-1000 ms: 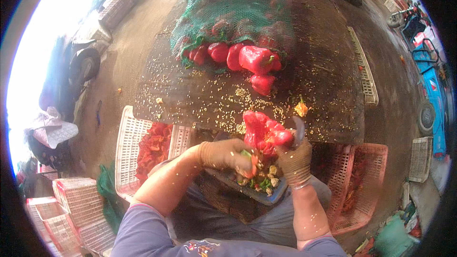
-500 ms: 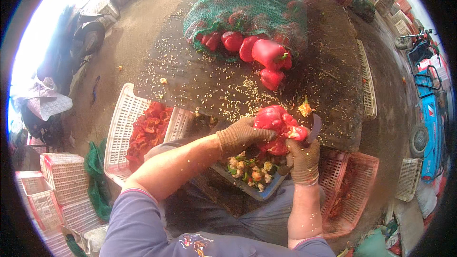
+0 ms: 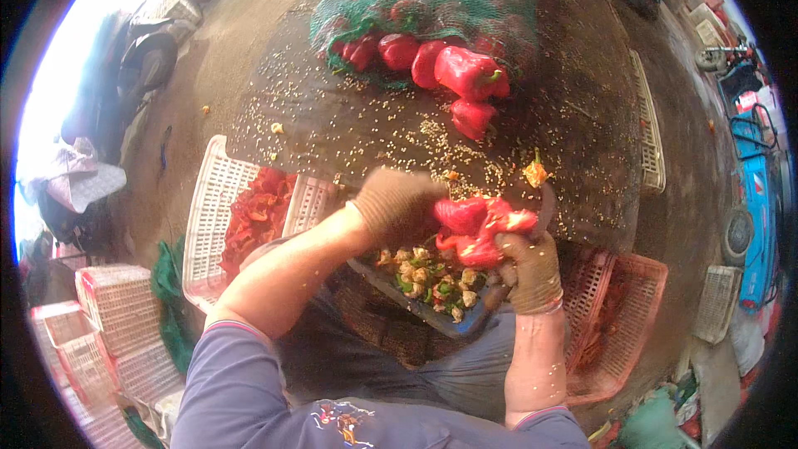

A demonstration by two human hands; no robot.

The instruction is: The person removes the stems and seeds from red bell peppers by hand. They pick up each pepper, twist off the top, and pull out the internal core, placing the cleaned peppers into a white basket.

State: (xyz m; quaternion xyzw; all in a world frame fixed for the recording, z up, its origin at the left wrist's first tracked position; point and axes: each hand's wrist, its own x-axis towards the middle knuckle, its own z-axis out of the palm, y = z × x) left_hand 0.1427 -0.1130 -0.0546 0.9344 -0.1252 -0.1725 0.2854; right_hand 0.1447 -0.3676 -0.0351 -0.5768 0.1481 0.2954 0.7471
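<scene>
My right hand [image 3: 532, 273], in a brown knitted glove, is closed round a cut-open red bell pepper [image 3: 472, 231] and a knife [image 3: 546, 208], whose curved blade points up beside the pepper. Just left of the pepper is my gloved left hand [image 3: 397, 204], apart from it; motion smears its fingers. Below both hands, a blue-rimmed tray [image 3: 467, 326] between my legs holds several pepper cores with green stems [image 3: 428, 283]. A single core [image 3: 536, 172] lies on the seed-strewn dark board [image 3: 332, 129] beyond the knife.
Whole red peppers [image 3: 465, 72] spill from a green net bag [image 3: 424, 0] at the far side. A white crate [image 3: 208, 208] with red pepper pieces stands left, a pink crate [image 3: 644, 316] right. Stacked crates [image 3: 125, 308] are at lower left, a blue vehicle [image 3: 755, 208] far right.
My left hand has let go of the pepper and moved left. The pepper, now opened wider, stays in my right hand with the knife. The view has shifted slightly.
</scene>
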